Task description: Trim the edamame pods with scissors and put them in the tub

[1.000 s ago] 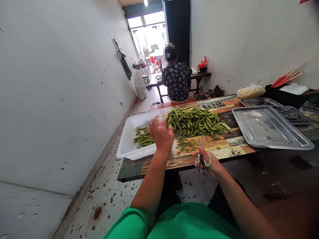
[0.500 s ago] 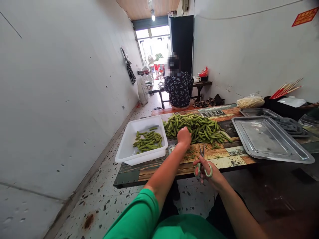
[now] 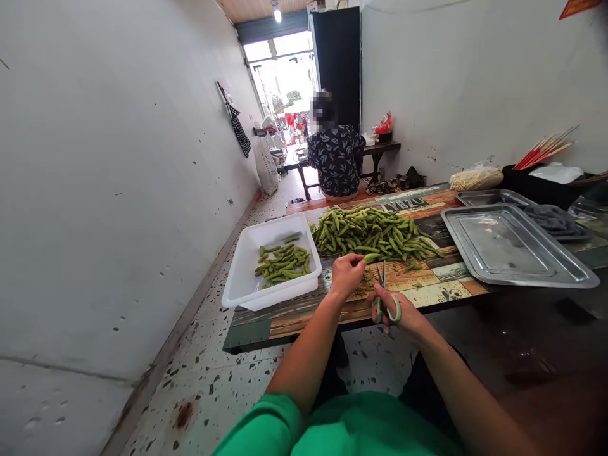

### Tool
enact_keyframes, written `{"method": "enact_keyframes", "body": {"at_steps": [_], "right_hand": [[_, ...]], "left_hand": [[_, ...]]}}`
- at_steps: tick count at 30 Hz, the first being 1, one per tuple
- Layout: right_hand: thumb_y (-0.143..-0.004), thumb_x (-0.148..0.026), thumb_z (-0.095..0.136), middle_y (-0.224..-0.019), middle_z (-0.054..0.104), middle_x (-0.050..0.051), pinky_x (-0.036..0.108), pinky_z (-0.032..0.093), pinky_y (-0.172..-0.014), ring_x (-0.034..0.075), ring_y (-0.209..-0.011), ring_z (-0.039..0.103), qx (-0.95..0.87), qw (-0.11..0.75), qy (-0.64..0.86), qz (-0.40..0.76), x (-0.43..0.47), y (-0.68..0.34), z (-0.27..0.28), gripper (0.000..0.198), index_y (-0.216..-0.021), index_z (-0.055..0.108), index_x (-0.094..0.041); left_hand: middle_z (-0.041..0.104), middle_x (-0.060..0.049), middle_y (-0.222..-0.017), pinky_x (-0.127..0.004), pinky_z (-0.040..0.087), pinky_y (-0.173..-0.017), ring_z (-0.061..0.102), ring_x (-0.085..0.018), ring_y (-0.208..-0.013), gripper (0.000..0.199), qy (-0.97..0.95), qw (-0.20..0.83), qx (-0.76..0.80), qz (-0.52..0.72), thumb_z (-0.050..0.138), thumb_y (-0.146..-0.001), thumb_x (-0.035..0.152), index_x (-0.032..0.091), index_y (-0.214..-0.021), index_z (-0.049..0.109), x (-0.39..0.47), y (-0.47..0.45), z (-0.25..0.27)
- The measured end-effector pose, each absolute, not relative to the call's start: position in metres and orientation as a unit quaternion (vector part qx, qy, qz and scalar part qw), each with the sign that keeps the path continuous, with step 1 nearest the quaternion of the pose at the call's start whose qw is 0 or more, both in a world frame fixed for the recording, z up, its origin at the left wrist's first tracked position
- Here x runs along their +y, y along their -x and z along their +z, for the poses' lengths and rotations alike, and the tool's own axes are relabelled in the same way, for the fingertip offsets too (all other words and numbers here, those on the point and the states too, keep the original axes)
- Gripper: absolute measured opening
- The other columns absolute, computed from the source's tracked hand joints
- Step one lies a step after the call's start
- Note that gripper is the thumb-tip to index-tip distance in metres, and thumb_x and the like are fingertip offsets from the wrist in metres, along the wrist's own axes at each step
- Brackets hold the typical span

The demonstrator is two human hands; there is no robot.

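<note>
Between the fingertips of my left hand (image 3: 347, 275) is a green soybean pod (image 3: 372, 258), its tip pointing right. My right hand (image 3: 398, 310) grips a pair of scissors (image 3: 381, 276) with pale green handles, the blades pointing up and slightly parted, just below the pod's free end. Beyond both hands lies a large heap of soybean pods (image 3: 365, 229) on the patchwork-patterned table (image 3: 294, 316). To the left, a white plastic tub (image 3: 237, 278) holds a smaller batch of pods (image 3: 285, 263). Small trimmings are scattered on the wood under my hands.
A metal tray (image 3: 513, 247) lies at the right, with another tray (image 3: 494, 197) behind it. A black box (image 3: 546, 183) with skewers and a bundle of pale sticks (image 3: 476, 178) stand along the wall. A person (image 3: 335, 158) sits farther off, back turned.
My left hand has come back from the heap toward the scissors, now with a pod in its fingertips. My right hand keeps the scissors. The view has shifted slightly.
</note>
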State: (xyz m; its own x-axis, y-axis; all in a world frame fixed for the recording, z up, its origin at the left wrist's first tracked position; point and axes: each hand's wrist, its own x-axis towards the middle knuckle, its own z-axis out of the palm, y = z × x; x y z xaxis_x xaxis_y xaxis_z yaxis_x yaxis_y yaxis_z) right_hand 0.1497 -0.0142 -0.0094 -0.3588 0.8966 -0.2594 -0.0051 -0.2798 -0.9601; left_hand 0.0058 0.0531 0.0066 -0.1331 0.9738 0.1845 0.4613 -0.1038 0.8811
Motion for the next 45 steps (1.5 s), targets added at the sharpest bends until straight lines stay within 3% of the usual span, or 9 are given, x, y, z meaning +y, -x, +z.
{"method": "enact_keyframes", "body": {"at_steps": [9, 20, 27, 35, 45], "right_hand": [[-0.079, -0.070, 0.049, -0.048, 0.059, 0.000, 0.020, 0.035, -0.028, 0.008, -0.028, 0.041, -0.528, 0.330, 0.457, 0.635, -0.004, -0.142, -0.015, 0.056, -0.080, 0.060, -0.014], [-0.078, -0.067, 0.053, -0.036, 0.049, -0.004, 0.021, 0.023, -0.024, 0.007, -0.022, 0.032, -0.569, 0.316, 0.518, 0.555, -0.004, -0.149, -0.021, 0.052, -0.064, 0.056, -0.018], [-0.076, -0.071, 0.050, -0.046, 0.058, -0.002, 0.021, 0.036, -0.030, 0.010, -0.028, 0.045, -0.531, 0.314, 0.460, 0.638, -0.010, -0.150, -0.019, 0.055, -0.080, 0.056, -0.017], [-0.076, -0.070, 0.051, -0.048, 0.059, -0.003, 0.020, 0.034, -0.029, 0.009, -0.028, 0.045, -0.570, 0.311, 0.444, 0.618, -0.018, -0.146, -0.016, 0.055, -0.080, 0.055, -0.016], [-0.077, -0.071, 0.048, -0.041, 0.056, -0.001, 0.020, 0.028, -0.025, 0.009, -0.023, 0.041, -0.561, 0.327, 0.470, 0.599, -0.020, -0.142, -0.007, 0.054, -0.067, 0.053, -0.018]], "left_hand": [[0.072, -0.005, -0.077, -0.024, 0.046, -0.064, 0.061, -0.013, -0.065, 0.020, -0.607, 0.322, 0.563, 0.459, 0.063, -0.075, 0.023, 0.014, -0.089, 0.073, 0.011, 0.004, 0.003], [0.063, 0.000, -0.064, -0.020, 0.041, -0.057, 0.054, -0.009, -0.058, 0.014, -0.565, 0.406, 0.560, 0.451, 0.070, -0.067, 0.022, 0.013, -0.077, 0.068, 0.020, 0.007, -0.001], [0.059, 0.002, -0.067, -0.027, 0.052, -0.067, 0.062, -0.011, -0.061, 0.029, -0.335, 0.627, 0.441, 0.548, 0.077, -0.066, 0.023, 0.015, -0.075, 0.050, 0.020, 0.000, 0.007], [0.054, 0.004, -0.063, -0.019, 0.038, -0.050, 0.050, -0.004, -0.051, 0.040, -0.295, 0.647, 0.408, 0.572, 0.084, -0.056, 0.025, 0.013, -0.075, 0.051, 0.017, -0.010, 0.001], [0.055, 0.002, -0.058, -0.020, 0.041, -0.051, 0.053, -0.007, -0.052, 0.043, -0.288, 0.633, 0.426, 0.579, 0.085, -0.049, 0.032, 0.013, -0.068, 0.050, 0.014, -0.017, 0.002]]}}
